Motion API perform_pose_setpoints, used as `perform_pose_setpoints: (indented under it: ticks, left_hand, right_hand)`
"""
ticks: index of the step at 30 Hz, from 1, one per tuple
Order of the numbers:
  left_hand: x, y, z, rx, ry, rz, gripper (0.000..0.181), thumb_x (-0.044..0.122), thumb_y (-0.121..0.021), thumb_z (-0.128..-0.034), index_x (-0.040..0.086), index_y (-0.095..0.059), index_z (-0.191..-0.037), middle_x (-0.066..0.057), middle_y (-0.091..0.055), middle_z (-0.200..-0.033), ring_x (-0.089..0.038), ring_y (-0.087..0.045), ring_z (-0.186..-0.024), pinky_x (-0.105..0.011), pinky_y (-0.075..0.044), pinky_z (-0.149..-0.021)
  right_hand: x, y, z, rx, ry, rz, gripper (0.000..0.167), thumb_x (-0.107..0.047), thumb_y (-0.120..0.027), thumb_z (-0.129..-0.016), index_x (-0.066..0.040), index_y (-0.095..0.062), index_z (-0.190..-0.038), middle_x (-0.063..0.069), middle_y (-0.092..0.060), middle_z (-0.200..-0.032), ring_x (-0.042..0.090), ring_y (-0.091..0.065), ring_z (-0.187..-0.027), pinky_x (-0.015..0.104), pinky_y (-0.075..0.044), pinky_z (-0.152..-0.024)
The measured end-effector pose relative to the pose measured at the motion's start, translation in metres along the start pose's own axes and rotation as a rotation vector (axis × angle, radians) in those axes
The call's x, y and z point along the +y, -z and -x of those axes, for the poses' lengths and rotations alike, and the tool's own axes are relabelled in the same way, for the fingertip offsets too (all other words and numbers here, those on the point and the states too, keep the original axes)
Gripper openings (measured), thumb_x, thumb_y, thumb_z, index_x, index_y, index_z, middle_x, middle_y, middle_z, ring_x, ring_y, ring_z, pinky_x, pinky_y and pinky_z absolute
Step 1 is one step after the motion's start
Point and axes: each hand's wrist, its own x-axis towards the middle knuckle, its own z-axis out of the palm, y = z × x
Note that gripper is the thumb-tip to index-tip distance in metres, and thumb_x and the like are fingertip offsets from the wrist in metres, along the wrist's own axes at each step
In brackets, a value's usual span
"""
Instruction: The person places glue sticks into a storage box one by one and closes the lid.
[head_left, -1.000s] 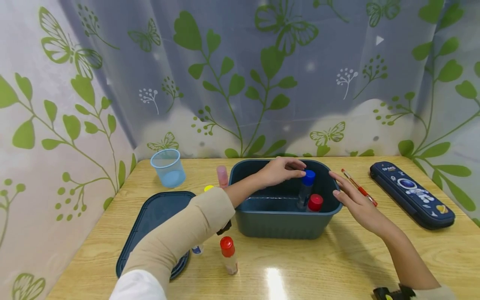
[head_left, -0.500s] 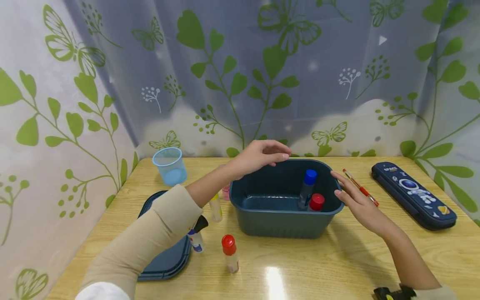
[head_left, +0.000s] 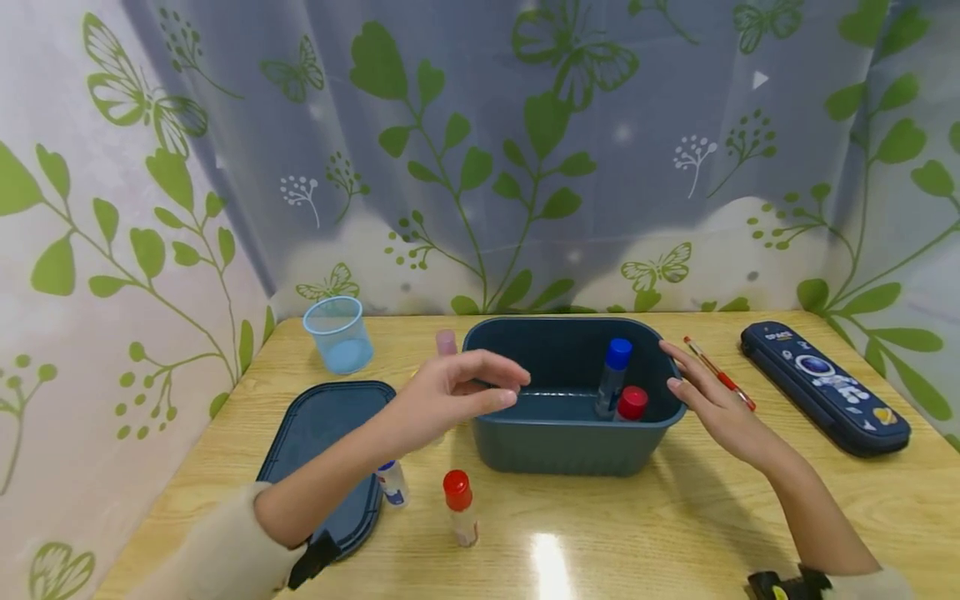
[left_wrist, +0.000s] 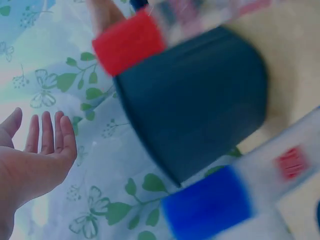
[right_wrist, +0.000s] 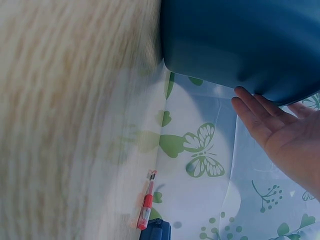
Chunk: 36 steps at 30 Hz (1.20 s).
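My left hand (head_left: 442, 400) hovers over the left end of a dark teal bin (head_left: 555, 450), fingers loosely bent and nothing held. On the bin's right rim rest the extended fingers of my right hand (head_left: 712, 408), also seen touching its wall in the right wrist view. Inside, at the right end, stand a blue-capped tube (head_left: 615, 375) and a red-capped tube (head_left: 632, 403). Out on the table, a clear red-capped tube (head_left: 461, 508) and a white blue-capped tube (head_left: 392, 485) stand below my left hand. Behind that hand, a pink-capped tube (head_left: 446, 342) is partly hidden.
A dark lid (head_left: 322, 417) lies left of the bin, partly under my left forearm. A clear blue cup (head_left: 341, 337) stands at the back left. To the right lie a red pen (head_left: 720, 375) and a navy pencil case (head_left: 825, 387). A patterned curtain (head_left: 480, 167) hangs behind.
My left hand has left the blue-capped tube inside the bin, rising over the rim and coming down toward the left. The right hand stays at the bin's right rim.
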Motion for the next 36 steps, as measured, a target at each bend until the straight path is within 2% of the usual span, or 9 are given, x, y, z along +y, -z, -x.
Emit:
perform_pose_setpoints:
  ticks: [7,14,17,19,25,33,36]
  left_hand:
    - [-0.023,-0.003,0.044,0.089,0.048,0.034,0.025,0.014,-0.062,-0.0890,0.005,-0.063,-0.112,-0.008,-0.060,-0.112,-0.026,-0.055,-0.103,-0.036,-0.047,-0.084]
    - [-0.046,-0.014,0.072,0.154,0.132,0.053,0.032,0.014,-0.066,-0.0863,0.003,-0.060,-0.116,-0.008,-0.059,-0.114,-0.028,-0.052,-0.107,-0.031,-0.042,-0.091]
    - [-0.053,-0.018,0.078,0.182,0.154,0.076,0.036,0.014,-0.067,-0.0851,0.002,-0.058,-0.118,-0.009,-0.059,-0.115,-0.028,-0.051,-0.108,-0.031,-0.043,-0.090]
    - [-0.057,-0.020,0.079,0.194,0.163,0.099,0.038,0.013,-0.068,-0.0845,0.002,-0.057,-0.119,-0.010,-0.059,-0.115,-0.027,-0.051,-0.108,-0.034,-0.043,-0.091]
    - [-0.066,-0.025,0.083,0.191,0.205,0.146,0.042,0.013,-0.069,-0.0836,0.001,-0.055,-0.122,-0.010,-0.057,-0.116,-0.026,-0.050,-0.108,-0.044,-0.041,-0.092]
    - [-0.070,-0.027,0.084,0.178,0.215,0.158,0.035,0.013,-0.067,-0.0853,-0.001,-0.059,-0.116,-0.011,-0.058,-0.113,-0.028,-0.052,-0.103,-0.039,-0.042,-0.091]
    - [-0.071,-0.027,0.083,0.182,0.218,0.157,0.036,0.013,-0.067,-0.0850,-0.003,-0.059,-0.116,-0.011,-0.059,-0.112,-0.028,-0.053,-0.102,-0.041,-0.042,-0.091]
  right_hand:
    - [0.000,0.000,0.000,0.003,0.010,-0.001,0.054,-0.017,-0.036,-0.101,-0.004,-0.011,-0.147,0.023,-0.004,-0.148,0.050,-0.007,-0.130,0.068,-0.017,-0.093]
    - [0.000,0.000,0.000,-0.003,0.000,-0.005,0.054,-0.018,-0.036,-0.101,-0.004,-0.010,-0.147,0.024,-0.004,-0.148,0.050,-0.007,-0.129,0.067,-0.017,-0.094]
    - [0.000,0.000,0.000,0.000,-0.004,-0.001,0.055,-0.018,-0.036,-0.101,-0.005,-0.010,-0.147,0.023,-0.003,-0.148,0.050,-0.007,-0.129,0.067,-0.018,-0.094]
    - [0.000,0.000,-0.001,0.002,-0.005,0.003,0.055,-0.019,-0.036,-0.101,-0.005,-0.010,-0.147,0.023,-0.003,-0.149,0.050,-0.006,-0.129,0.067,-0.018,-0.094]
    - [0.000,0.000,-0.001,0.001,-0.001,0.005,0.055,-0.018,-0.036,-0.101,-0.004,-0.010,-0.147,0.022,-0.002,-0.149,0.051,-0.006,-0.129,0.067,-0.017,-0.093]
    - [0.001,0.001,-0.001,-0.001,0.002,0.005,0.055,-0.018,-0.036,-0.101,-0.005,-0.010,-0.148,0.022,-0.002,-0.149,0.051,-0.005,-0.129,0.068,-0.017,-0.093]
    - [0.001,0.000,-0.001,0.000,0.004,0.006,0.055,-0.018,-0.036,-0.101,-0.005,-0.009,-0.147,0.022,-0.002,-0.149,0.051,-0.005,-0.129,0.068,-0.017,-0.093]
